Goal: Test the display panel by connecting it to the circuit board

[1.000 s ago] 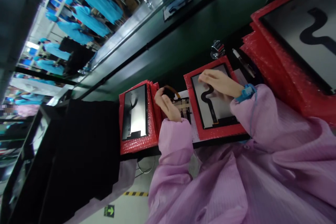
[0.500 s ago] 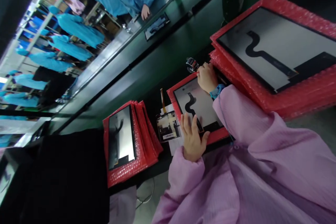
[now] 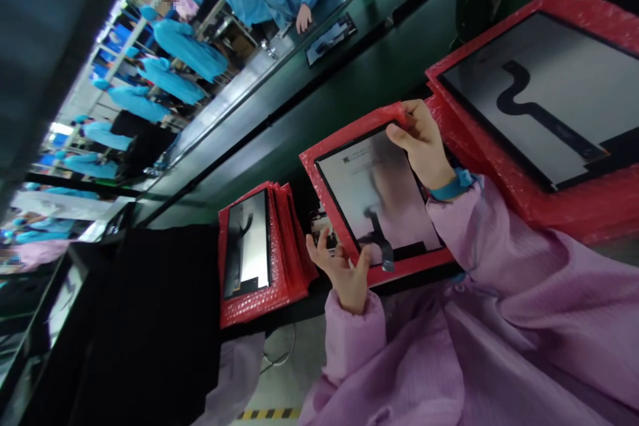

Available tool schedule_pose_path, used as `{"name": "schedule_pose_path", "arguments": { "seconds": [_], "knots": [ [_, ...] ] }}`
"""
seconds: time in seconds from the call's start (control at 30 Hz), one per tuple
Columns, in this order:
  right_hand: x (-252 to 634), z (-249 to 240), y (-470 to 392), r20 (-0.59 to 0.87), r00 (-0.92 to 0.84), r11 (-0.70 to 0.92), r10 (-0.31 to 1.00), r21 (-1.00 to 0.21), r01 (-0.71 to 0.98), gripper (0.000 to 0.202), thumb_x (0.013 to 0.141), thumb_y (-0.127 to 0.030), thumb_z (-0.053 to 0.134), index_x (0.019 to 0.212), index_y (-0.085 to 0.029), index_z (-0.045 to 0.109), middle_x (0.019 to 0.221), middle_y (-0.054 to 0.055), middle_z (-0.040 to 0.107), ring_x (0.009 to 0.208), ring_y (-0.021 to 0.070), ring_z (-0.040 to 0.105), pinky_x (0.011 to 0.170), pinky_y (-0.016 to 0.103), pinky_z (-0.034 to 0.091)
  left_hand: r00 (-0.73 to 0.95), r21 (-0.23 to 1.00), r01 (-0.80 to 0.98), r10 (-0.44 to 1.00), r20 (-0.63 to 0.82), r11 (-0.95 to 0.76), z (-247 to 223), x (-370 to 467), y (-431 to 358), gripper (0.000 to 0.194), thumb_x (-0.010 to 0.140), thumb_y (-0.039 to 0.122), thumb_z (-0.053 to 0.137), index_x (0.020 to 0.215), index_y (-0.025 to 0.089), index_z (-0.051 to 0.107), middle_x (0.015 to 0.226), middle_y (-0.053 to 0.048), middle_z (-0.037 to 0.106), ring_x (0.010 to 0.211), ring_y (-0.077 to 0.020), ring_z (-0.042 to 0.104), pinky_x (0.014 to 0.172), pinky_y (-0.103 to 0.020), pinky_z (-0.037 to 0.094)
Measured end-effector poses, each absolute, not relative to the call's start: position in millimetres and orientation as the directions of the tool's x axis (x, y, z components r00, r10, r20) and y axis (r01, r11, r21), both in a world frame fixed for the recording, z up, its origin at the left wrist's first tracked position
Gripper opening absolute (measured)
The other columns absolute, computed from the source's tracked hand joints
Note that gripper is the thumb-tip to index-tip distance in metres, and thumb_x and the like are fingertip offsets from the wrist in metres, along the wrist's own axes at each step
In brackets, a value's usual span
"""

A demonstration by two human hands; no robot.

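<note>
In the head view, my right hand (image 3: 424,146) grips the far right corner of a red bubble-wrap sheet (image 3: 319,173) and the LCD panel (image 3: 349,193) lying on it, thumb on top. The far side of both is tilted up. A dark flex cable (image 3: 377,229) crosses the panel, its free end over the near edge. My left hand (image 3: 344,273) is at the near left corner, fingers spread outside the wrap and thumb at the panel's edge. Behind its fingers, a small electronic module (image 3: 322,223) is partly hidden.
A stack of red wraps (image 3: 292,239) with a panel (image 3: 247,246) on top stands left. Another stack (image 3: 479,153) with a larger-looking panel (image 3: 544,80) is right. Across the green line lies a panel (image 3: 332,40) near a co-worker's hand (image 3: 303,18).
My right hand has taken hold of the wrap's far corner and raised it with the panel. My left hand has shifted from the panel's surface to its left edge. The camera view has shifted.
</note>
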State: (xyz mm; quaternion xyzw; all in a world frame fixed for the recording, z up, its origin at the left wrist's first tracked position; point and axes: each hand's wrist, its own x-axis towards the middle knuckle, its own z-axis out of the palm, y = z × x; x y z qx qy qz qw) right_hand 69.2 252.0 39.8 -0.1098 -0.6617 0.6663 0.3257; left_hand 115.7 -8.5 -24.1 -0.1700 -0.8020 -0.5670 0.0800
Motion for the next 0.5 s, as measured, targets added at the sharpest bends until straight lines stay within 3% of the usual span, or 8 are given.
{"name": "schedule_pose_path", "arguments": {
  "seconds": [0.1,0.2,0.27,0.37,0.5],
  "knots": [
    [64,34,251,0.252,-0.743,0.005,0.620,-0.948,-0.317,0.027,0.094,-0.044,0.056,0.109,-0.026,0.044,0.104,0.004,0.058,0.098,0.0190,0.060,0.088,0.037,0.053,-0.941,0.939,0.240,0.295,0.164,0.245,-16,113,-13,0.082,0.087,0.051,0.074,0.153,0.029,0.031,0.130,-0.014,0.064,0.104,-0.0208,0.072,0.093,-0.035,0.059],
    [62,32,248,0.225,-0.746,-0.061,0.626,-0.940,-0.335,0.028,0.090,-0.043,0.058,0.107,-0.026,0.043,0.104,0.004,0.059,0.095,0.0185,0.061,0.086,0.036,0.053,-0.938,0.946,0.188,0.332,0.094,0.263,-6,112,-19,0.059,0.083,0.053,0.077,0.130,0.021,0.059,0.110,-0.010,0.074,0.100,-0.0226,0.073,0.090,-0.035,0.060],
    [62,33,245,0.163,-0.777,-0.135,0.609,-0.943,-0.303,0.026,0.090,-0.042,0.055,0.108,-0.026,0.044,0.106,0.005,0.060,0.093,0.0173,0.061,0.082,0.033,0.054,-0.962,0.958,0.134,0.264,0.064,0.255,6,108,-29,0.054,0.081,0.054,0.078,0.120,0.019,0.065,0.105,-0.009,0.075,0.093,-0.0219,0.074,0.085,-0.033,0.060],
    [65,37,242,0.022,-0.853,-0.285,0.521,-0.938,-0.198,0.026,0.092,-0.041,0.050,0.112,-0.026,0.046,0.106,0.004,0.064,0.081,0.0150,0.061,0.063,0.027,0.050,-0.990,0.967,0.028,0.141,-0.008,0.253,31,91,-59,0.055,0.076,0.056,0.082,0.115,0.019,0.067,0.105,-0.007,0.076,0.088,-0.0207,0.073,0.079,-0.030,0.060],
    [64,37,240,-0.083,-0.894,-0.365,0.439,-0.926,-0.093,0.024,0.090,-0.035,0.056,0.109,-0.024,0.048,0.098,0.004,0.065,0.070,0.0120,0.058,0.051,0.022,0.042,-0.995,0.958,0.095,-0.015,0.103,0.270,72,57,-121,0.063,0.071,0.059,0.084,0.119,0.023,0.065,0.101,-0.003,0.075,0.082,-0.0189,0.071,0.072,-0.027,0.059]
  ]
}}
